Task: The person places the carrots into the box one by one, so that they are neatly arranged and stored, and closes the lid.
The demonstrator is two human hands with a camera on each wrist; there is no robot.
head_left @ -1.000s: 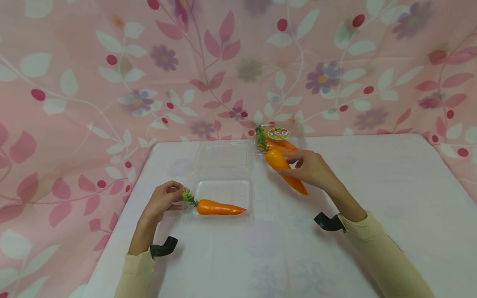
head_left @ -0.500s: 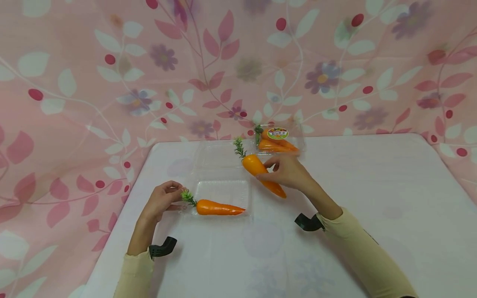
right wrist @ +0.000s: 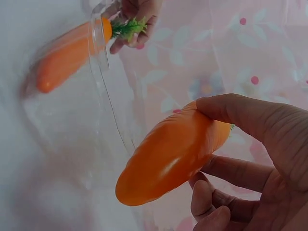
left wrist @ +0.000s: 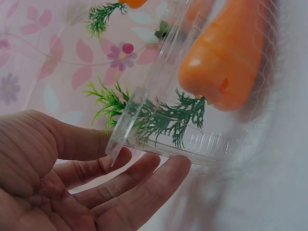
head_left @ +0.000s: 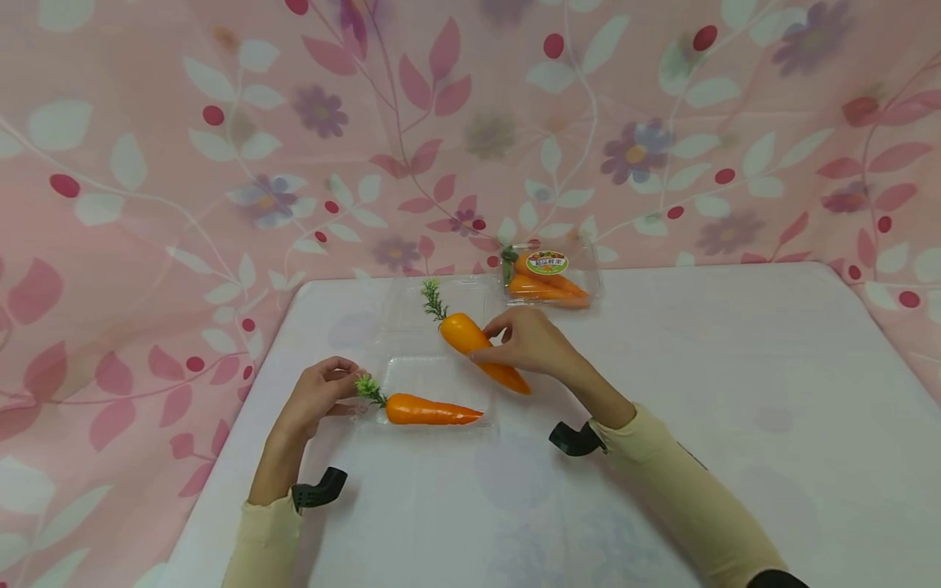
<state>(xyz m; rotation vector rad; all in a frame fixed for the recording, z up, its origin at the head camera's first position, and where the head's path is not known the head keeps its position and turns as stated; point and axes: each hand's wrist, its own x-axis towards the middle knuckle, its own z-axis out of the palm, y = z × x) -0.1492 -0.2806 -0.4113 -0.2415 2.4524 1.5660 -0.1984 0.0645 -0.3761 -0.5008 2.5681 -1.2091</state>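
My right hand (head_left: 532,339) pinches an orange carrot (head_left: 461,331) with a leafy green top, thumb on one side and fingertips on the other. The carrot is tilted, its tip toward the lower right, over the right side of an open clear plastic box (head_left: 441,370). Another carrot (head_left: 426,410) lies lengthwise along the near side of this box, its green top (left wrist: 168,115) reaching over the left rim. At that left end my left hand (head_left: 319,396) holds the box's edge between thumb and fingers. The box's hinged lid (head_left: 400,309) lies folded back behind it.
A closed clear box (head_left: 588,260) with several carrots and an oval label (head_left: 547,262) stands at the back of the white-covered table (head_left: 698,359). Right behind the table hangs a pink floral cloth (head_left: 485,98).
My right hand has carried the carrot leftward from in front of the closed box to over the open box. My left hand has stayed at the open box's edge.
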